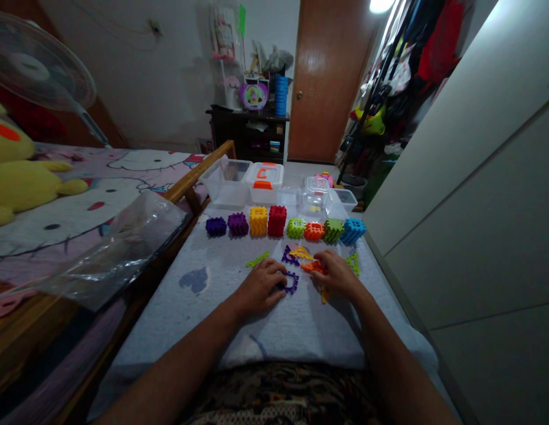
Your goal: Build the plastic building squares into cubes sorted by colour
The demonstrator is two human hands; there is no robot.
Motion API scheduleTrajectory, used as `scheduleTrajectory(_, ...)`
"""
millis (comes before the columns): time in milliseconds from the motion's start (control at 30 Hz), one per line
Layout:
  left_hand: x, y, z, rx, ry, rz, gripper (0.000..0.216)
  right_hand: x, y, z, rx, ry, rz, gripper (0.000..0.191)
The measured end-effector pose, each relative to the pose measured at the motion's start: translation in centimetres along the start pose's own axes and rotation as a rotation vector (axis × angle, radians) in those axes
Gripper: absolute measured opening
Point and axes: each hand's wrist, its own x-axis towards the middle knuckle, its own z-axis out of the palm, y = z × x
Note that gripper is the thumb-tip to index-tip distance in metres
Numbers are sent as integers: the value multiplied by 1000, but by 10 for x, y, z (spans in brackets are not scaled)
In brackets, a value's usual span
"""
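Note:
My left hand (262,285) rests low over the cloth. Its fingers and thumb close on the left edge of a purple square toy building piece (293,283) with a notched rim. In my right hand (339,274) an orange toy building piece (313,267) is pinched between thumb and fingers. Beyond the hands lie a purple triangular piece (289,255) and a yellow piece (302,252). Another yellow piece (324,294) is partly hidden under my right hand. Green pieces lie on both sides, one on the left (257,260) and a triangular one on the right (353,263).
Several stacks of like pieces stand in a row by colour, among them a red stack (277,222) and a blue stack (353,231). Behind them are clear plastic boxes, one with an orange-latched lid (265,175). A wooden bed rail (199,172) borders the left, a white cabinet (469,195) the right.

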Motion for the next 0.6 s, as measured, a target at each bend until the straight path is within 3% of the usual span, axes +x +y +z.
scheduleTrajectory(100, 1, 3, -2, -16, 18, 11, 6, -3, 4, 4, 56, 19, -5, 31)
scheduleTrajectory(233, 1, 6, -10, -96, 51, 8, 12, -5, 7, 7, 88, 52, -16, 28)
scheduleTrajectory(400, 1, 6, -8, -199, 160, -119, 19, -3, 9, 11, 112, 107, -11, 27)
scheduleTrajectory(600, 4, -2, 4, -8, 212, -182, 13, -4, 12, 15, 207, 192, -4, 29)
